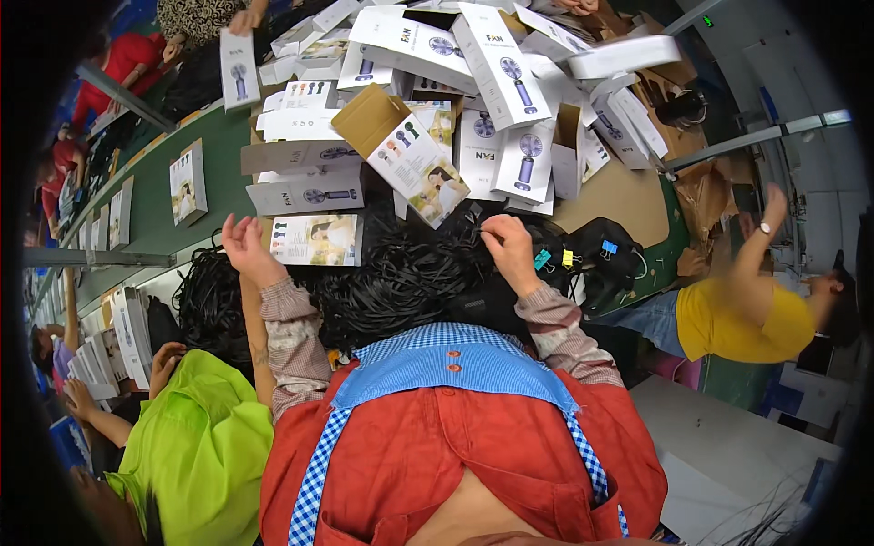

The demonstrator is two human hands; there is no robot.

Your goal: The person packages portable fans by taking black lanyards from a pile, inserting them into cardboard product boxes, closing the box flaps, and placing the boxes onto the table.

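My left hand (250, 250) is raised with its fingers loosely apart, holding nothing. It is close to the left end of a white carton (317, 240) with a printed picture, lying flat. My right hand (510, 251) has thumb and fingers pinched together at the edge of a heap of black straps (391, 282), with a strap at its fingertips. The heap spreads between my hands and against my apron. Beyond it an opened fan box (402, 156) leans with its brown inner flap raised.
Many white fan boxes (496, 73) are piled at the back of the green table. Binder clips (568, 258) sit right of my right hand, beside a black bag (612, 264). A person in lime green (200, 446) is close on my left. Another in yellow (746, 314) stands to the right.
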